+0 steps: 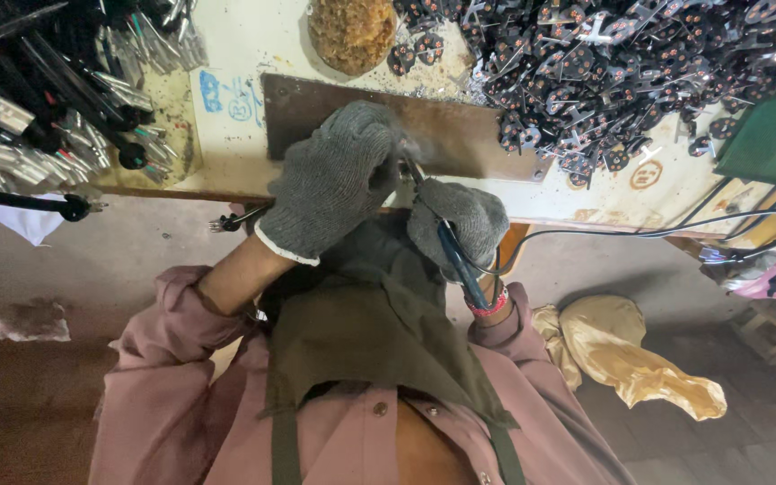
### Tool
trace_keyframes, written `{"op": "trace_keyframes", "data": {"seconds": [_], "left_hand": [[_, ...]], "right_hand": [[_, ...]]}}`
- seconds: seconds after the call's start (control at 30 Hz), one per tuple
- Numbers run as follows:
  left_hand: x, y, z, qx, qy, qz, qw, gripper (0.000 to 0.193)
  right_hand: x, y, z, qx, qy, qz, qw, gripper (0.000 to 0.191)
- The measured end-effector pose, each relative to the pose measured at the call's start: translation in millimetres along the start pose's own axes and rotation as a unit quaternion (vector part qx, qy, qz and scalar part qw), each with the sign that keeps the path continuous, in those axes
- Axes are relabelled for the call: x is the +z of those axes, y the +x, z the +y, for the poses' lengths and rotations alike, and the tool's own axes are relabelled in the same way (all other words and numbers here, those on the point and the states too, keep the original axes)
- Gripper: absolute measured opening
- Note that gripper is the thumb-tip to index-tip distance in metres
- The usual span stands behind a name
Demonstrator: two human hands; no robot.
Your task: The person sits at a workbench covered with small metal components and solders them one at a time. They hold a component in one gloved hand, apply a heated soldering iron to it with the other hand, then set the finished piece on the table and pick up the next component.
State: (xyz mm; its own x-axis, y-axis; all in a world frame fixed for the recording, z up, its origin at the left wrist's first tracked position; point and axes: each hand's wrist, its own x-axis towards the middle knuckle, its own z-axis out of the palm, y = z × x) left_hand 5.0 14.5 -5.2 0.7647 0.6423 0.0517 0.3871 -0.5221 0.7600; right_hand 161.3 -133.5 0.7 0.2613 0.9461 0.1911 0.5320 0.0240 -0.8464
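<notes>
At the near edge of the tabletop (244,54), both hands meet over a brown metal plate (316,112). Left hand (334,180), in a grey knitted glove, has its grip curled shut over something small that the glove hides. Right hand (460,224), gloved alike, has its grip closed around a blue-handled soldering iron (455,256), whose tip points up toward the left hand's fingers; its black cord (639,229) trails right. Behind the plate lies a heap of small dark metal parts (612,63). A brown scouring pad (350,31) sits beside it, and black cables with metal plugs (65,117) are piled at far left.
</notes>
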Motion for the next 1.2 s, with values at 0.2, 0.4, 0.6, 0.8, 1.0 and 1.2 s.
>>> {"op": "trace_keyframes", "data": {"seconds": [0.2,0.4,0.6,0.8,1.0,1.2], "left_hand": [[11.0,-8.9,-3.8,0.015,0.028,0.022,0.999,0.028],[6.2,-6.7,-0.6,-0.002,0.030,-0.003,1.000,0.025],[-4.0,-2.6,3.5,-0.022,0.009,-0.048,0.999,0.031],[-2.2,-4.5,5.8,-0.019,0.002,-0.024,1.000,0.023],[1.4,-3.8,4.0,0.000,0.035,-0.007,0.999,0.022],[7.3,-7.6,1.1,-0.005,0.053,-0.011,0.999,0.023]], "right_hand": [[0.6,-3.2,5.4,-0.004,0.010,0.010,1.000,0.032],[-1.5,-8.2,6.6,0.028,0.023,0.011,0.999,0.032],[-7.3,-1.7,8.9,-0.004,-0.069,-0.117,0.991,0.028],[-5.1,-0.9,9.6,0.067,0.092,-0.022,0.993,0.020],[5.1,-1.2,12.9,0.076,0.107,0.024,0.991,0.021],[0.6,-1.1,4.9,0.146,0.254,0.012,0.956,0.028]]}}
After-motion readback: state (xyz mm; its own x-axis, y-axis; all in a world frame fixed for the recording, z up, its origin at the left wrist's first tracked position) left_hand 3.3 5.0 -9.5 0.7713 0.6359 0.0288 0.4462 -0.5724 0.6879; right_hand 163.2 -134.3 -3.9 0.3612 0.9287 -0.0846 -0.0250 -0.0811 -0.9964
